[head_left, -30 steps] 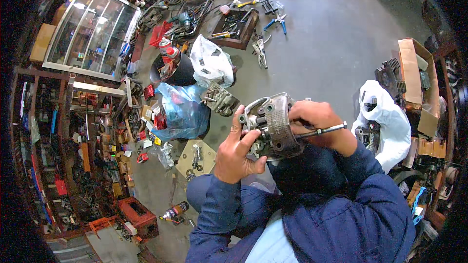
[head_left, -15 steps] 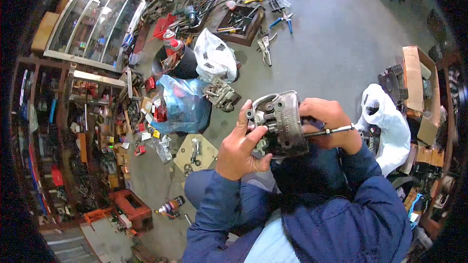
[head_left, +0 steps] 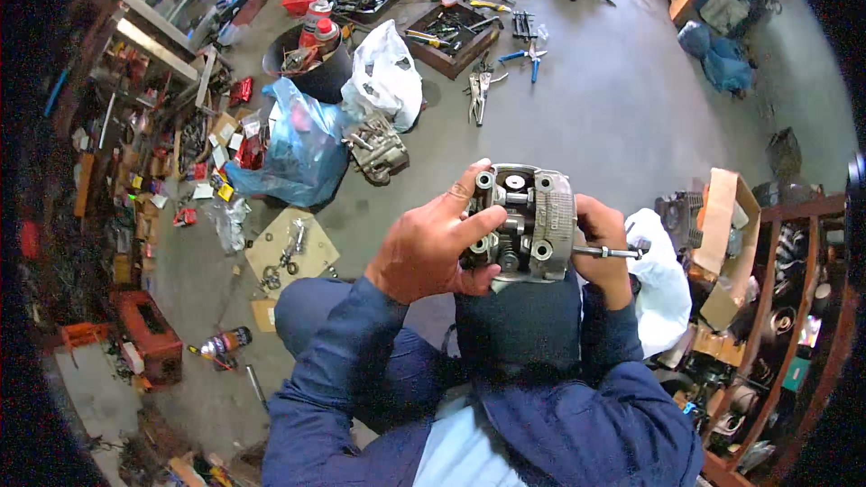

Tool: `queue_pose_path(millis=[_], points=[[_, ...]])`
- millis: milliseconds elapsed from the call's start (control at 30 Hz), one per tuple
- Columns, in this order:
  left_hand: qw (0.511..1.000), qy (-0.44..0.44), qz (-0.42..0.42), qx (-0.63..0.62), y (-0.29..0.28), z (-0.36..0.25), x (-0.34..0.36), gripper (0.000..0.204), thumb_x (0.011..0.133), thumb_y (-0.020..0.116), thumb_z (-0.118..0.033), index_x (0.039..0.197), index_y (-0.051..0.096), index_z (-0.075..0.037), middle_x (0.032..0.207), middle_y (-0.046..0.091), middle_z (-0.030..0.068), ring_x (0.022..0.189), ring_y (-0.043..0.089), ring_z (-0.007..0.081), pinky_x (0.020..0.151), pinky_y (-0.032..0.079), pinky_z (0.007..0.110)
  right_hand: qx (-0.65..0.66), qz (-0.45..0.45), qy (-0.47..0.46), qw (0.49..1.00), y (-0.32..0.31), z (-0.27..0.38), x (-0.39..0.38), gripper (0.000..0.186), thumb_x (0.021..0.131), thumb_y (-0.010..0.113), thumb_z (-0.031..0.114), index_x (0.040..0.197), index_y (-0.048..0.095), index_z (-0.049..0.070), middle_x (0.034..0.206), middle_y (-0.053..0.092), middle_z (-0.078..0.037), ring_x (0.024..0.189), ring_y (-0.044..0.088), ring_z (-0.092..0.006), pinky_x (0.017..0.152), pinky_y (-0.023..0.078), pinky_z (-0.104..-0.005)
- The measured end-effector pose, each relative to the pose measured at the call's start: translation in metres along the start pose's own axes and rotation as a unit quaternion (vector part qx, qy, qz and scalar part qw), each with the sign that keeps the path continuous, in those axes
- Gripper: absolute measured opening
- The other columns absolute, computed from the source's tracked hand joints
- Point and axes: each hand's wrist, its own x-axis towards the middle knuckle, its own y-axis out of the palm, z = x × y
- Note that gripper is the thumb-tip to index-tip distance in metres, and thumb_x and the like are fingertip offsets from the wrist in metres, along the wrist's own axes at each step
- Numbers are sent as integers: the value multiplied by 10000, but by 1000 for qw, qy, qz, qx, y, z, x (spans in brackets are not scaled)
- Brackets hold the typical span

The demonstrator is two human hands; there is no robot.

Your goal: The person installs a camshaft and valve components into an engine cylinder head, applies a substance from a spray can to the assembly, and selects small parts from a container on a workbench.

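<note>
- Two hands share one metal engine part (head_left: 527, 225), which sits above our dark-trousered knee (head_left: 519, 329) with its open face turned up toward us.
- Our left hand (head_left: 419, 243) spreads wide and holds the left side of the engine part, one finger lying over the open face and the thumb at the lower edge.
- Our right hand (head_left: 603, 224) curls at the opposite side; its fingertips are mostly hidden, so we cannot tell what they close on or how tightly.
- Out from that right side sticks a thin metal rod (head_left: 606, 252), its long axis running nearly level from left to right; it crosses our right hand, clearly the nearer of our two.
- Among the containers, we see a cardboard box (head_left: 717, 221) well off to our right, with pale things in it that we cannot make out.
- To our left stands a blue bag (head_left: 307, 158); we cannot identify what it holds.
- Just beyond it, a black bucket (head_left: 329, 86) holds spray cans (head_left: 318, 13).
- Farther ahead, we have a wooden tray (head_left: 476, 56) of hand tools (head_left: 437, 39).
</note>
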Motion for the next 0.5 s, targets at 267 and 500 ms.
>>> queue_pose_path(millis=[267, 500], points=[[1000, -24, -8, -15, -4, 5, -15, 659, 693, 840, -348, 1272, 590, -158, 1568, 395, 298, 1090, 683, 454, 899, 594, 452, -44, 17, -190, 981, 9, 5, 10, 163, 768, 743, 36, 927, 708, 29, 1032, 718, -161, 929, 691, -301, 794, 544, -380], [995, 16, -93, -44, 12, -4, -16, 630, 688, 813, -324, 1244, 572, -156, 1503, 422, 334, 1146, 639, 493, 916, 590, 467, -132, -19, -148, 980, -1, 4, 5, 383, 862, 729, 310, 1081, 717, -4, 1052, 747, -193, 944, 737, -347, 802, 567, -425]])
